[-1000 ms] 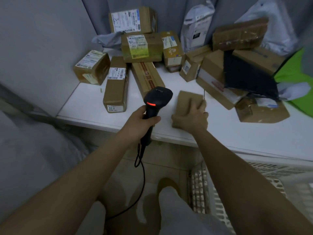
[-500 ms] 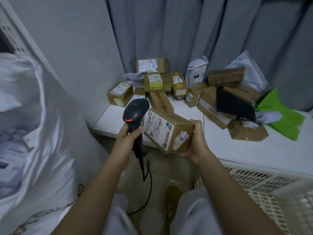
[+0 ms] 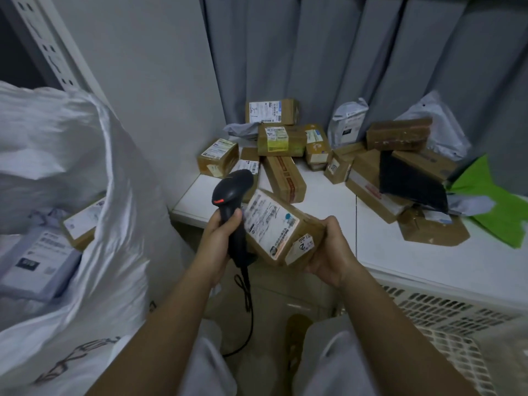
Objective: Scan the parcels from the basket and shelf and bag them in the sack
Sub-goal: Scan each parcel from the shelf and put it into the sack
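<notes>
Head view: left hand point(image 3: 221, 234) gripping scanner point(image 3: 233, 195), right hand point(image 3: 328, 250) clasping parcel point(image 3: 278, 227); tilt label squarely toward scanner.

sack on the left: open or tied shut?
Open. The white sack gapes at the top, and parcels already inside show through the mouth: a brown box and a grey mailer.

We hold both bare arms out in front of us, bent a little at the elbows. Our left hand point(image 3: 221, 234) wraps its fingers and thumb around the handle of a black plastic scanner gun point(image 3: 233, 195). Our right hand point(image 3: 331, 250) cups the end of a brown cardboard box point(image 3: 281, 227), thumb on top.
</notes>
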